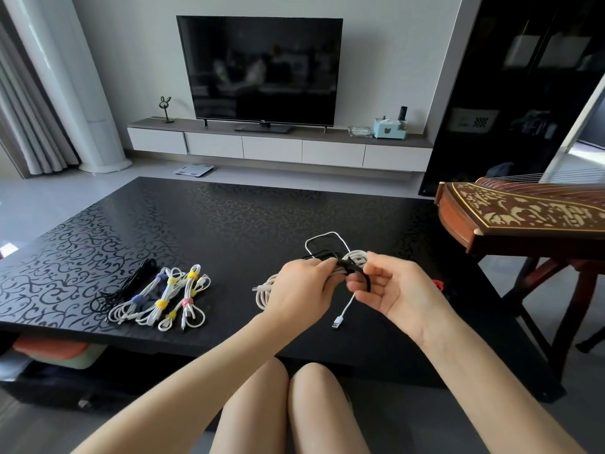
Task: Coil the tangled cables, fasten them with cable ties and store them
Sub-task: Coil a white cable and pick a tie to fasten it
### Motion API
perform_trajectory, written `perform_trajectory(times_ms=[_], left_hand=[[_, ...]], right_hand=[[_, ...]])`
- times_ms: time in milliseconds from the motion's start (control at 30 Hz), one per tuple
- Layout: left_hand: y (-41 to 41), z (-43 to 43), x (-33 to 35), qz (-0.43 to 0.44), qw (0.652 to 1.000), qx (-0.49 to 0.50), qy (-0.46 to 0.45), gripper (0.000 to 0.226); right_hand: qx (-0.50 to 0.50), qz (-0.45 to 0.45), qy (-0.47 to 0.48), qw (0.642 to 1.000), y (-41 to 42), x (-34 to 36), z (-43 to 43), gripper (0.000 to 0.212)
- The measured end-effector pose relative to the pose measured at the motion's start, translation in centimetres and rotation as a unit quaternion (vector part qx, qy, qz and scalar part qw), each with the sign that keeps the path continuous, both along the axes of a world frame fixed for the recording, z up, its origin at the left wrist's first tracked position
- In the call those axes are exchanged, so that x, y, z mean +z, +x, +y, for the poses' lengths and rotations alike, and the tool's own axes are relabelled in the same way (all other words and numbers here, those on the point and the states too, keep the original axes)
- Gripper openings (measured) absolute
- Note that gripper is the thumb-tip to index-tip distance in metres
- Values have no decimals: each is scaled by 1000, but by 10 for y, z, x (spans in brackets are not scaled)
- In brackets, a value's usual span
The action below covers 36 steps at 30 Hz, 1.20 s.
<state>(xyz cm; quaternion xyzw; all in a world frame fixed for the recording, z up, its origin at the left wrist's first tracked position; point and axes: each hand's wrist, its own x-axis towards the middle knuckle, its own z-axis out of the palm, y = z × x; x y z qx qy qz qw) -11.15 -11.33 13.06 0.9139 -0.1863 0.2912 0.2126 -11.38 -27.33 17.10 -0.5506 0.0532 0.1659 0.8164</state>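
Gripping the white cable coil (265, 291) in our left hand (302, 286), right hand (391, 291) pinching its black tie (360, 276), tied bundles (163, 299) further left

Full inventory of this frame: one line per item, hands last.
table: 1, black patterned, in front of the person
tied cable bundles: one black, several white with blue, yellow and pink ties; table's left
white cable coil: 1, held above the table, USB plug hanging
black tie: 1, around the coil
red item: 1, small, table's right, partly hidden
TV: 1, black, on the white console
tissue box: 1, light blue, on the console
zither: 1, brown, right of the table
left hand: grips the coil
right hand: pinches the tie's end
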Motion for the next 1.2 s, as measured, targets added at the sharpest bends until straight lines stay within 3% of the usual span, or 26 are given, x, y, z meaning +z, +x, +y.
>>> perform_trajectory(times_ms=[200,300,433,567,633,700,767,833,933,1033,1100,1167,1200], left_hand=[[0,1,-2,-6,1000,-10,23,19],[1,-1,-5,12,999,-19,39,25],[5,-9,-5,72,997,-1,37,35],[5,-22,-4,218,975,20,35,29],[6,-22,-4,347,932,-40,-93,26],[6,-15,-2,483,819,-146,-273,19],[7,-3,2,563,708,-237,-354,16],[7,4,3,598,622,-301,-406,12],[5,5,2,609,533,-344,-476,13],[4,0,3,628,428,-348,-549,24],[4,-2,5,635,418,-324,-564,35],[4,-4,6,625,478,-286,-548,33],[5,-6,6,606,537,-258,-527,30]], right_hand=[[64,-26,-155,986,6,5,-4,20],[100,0,-186,977,6,8,-8,17],[141,25,-165,976,10,10,-11,15],[120,16,-105,987,18,11,-16,17],[125,28,-77,989,17,6,-18,17],[146,27,-77,986,14,3,-20,18],[177,18,-84,980,11,2,-24,17],[192,2,-78,978,9,4,-25,7],[177,-17,-58,982,10,5,-25,16],[154,-24,-47,987,13,6,-28,12],[158,-25,-50,986,13,7,-31,12],[161,-20,-50,985,14,5,-34,8],[160,-13,-55,986,15,5,-35,8]])
